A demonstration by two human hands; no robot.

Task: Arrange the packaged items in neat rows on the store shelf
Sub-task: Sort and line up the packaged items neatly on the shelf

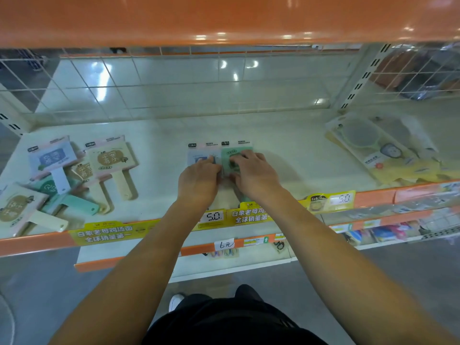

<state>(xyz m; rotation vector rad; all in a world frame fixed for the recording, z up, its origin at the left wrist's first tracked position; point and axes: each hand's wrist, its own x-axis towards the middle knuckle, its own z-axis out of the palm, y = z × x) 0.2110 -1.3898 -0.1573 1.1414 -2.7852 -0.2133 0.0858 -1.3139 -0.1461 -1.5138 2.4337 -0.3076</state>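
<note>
Both hands rest in the middle of the shelf [161,130], probably to bring two packaged items side by side into one row. The left hand [199,179] holds the pale blue package [199,153] and the right hand [254,174] presses flat on the green package [236,151]; each grip covers the lower half of its package. Loose packages [62,175] lie in disorder at the far left.

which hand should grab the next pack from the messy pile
Left, probably. The pile lies at the shelf's left end, on the left hand's side. The right hand would have to cross over the two packs just placed.
</note>
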